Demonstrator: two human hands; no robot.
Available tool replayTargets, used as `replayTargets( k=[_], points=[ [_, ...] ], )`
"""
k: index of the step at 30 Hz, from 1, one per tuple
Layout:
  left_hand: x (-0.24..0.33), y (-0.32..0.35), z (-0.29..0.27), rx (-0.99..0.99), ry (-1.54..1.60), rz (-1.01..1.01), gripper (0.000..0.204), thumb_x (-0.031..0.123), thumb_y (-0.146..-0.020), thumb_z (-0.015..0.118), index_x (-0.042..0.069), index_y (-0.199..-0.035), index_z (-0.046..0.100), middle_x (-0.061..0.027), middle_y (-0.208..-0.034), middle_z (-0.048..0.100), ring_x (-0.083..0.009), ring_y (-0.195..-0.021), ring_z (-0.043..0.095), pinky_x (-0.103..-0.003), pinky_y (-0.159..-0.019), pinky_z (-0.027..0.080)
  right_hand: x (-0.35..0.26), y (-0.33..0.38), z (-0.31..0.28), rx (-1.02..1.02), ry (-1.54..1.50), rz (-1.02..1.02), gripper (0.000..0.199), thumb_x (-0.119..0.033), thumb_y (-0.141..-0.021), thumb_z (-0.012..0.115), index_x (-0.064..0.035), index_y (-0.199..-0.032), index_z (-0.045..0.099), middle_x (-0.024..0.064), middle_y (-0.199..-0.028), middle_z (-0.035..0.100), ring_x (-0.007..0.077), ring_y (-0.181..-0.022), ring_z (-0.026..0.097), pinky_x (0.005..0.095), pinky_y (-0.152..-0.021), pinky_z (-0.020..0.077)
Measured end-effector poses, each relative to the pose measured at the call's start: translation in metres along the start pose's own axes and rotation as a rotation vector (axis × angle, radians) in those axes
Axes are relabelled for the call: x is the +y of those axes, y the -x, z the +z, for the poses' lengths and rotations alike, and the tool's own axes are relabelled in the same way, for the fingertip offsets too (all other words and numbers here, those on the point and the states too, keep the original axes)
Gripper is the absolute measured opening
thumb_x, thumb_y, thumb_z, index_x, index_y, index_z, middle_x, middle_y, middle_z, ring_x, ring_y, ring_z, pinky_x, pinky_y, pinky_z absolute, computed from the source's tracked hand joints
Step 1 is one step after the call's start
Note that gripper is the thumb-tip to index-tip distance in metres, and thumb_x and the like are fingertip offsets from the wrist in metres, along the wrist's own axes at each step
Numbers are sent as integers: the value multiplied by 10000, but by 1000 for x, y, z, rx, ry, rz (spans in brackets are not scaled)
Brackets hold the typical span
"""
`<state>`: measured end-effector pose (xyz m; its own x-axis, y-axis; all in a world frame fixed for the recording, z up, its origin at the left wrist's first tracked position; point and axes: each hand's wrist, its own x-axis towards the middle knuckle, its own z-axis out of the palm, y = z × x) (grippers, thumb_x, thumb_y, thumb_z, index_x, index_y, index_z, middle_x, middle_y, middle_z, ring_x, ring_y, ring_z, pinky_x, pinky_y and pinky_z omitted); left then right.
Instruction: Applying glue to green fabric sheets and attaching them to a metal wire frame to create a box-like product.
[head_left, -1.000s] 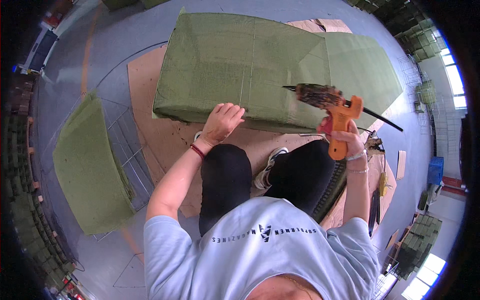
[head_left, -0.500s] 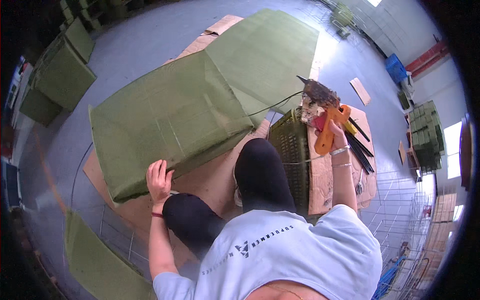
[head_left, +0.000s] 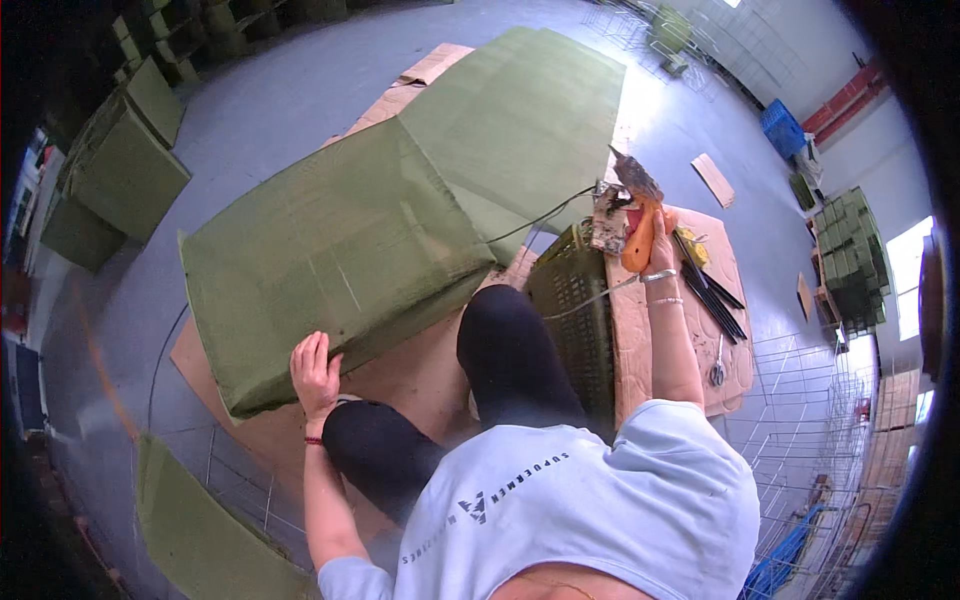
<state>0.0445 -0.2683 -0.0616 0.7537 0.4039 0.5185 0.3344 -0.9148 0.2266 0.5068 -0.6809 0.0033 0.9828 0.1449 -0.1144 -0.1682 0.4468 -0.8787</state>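
My right hand is wrapped round the orange handle of a glue gun, whose dark, crusted nozzle points up and away. The gun is over the left edge of a cardboard-topped crate, beside a glue-smeared block. A dark cord runs left from there. My left hand lies with its fingers stretched out on the near edge of a large green fabric-covered box. Nothing shows in that hand. Behind the box spreads a flat green sheet or panel. The box's underside is hidden.
Several black sticks and scissors lie on the cardboard over the dark plastic crate at my right. Wire frames stand beyond it. More green boxes are at the left, and a green piece lies near-left.
The glue gun in my right hand has swung more upright, its nozzle turning from leftward to farther up. My left hand stays on the box edge; the whole view has shifted slightly.
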Motion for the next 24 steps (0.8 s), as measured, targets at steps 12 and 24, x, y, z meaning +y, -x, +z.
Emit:
replayTargets(
  k=[12,24],
  points=[
    [3,3,4,3,-28,-20,479,167,-734,728,38,-1175,593,-73,-1191,572,-268,-1136,516,-413,-987,416,106,-53,-97,407,107,-135,535,-448,-874,642,-34,-1198,546,76,-1078,625,210,-909,620,345,-814,524],
    [3,2,-2,-26,32,-37,466,166,-751,722,41,-1181,591,-91,-1198,565,-274,-1142,514,-415,-986,405,127,-86,-148,696,873,231,508,-579,-875,545,-106,-1051,606,73,-797,648,276,-626,611,429,-634,513]
  ],
)
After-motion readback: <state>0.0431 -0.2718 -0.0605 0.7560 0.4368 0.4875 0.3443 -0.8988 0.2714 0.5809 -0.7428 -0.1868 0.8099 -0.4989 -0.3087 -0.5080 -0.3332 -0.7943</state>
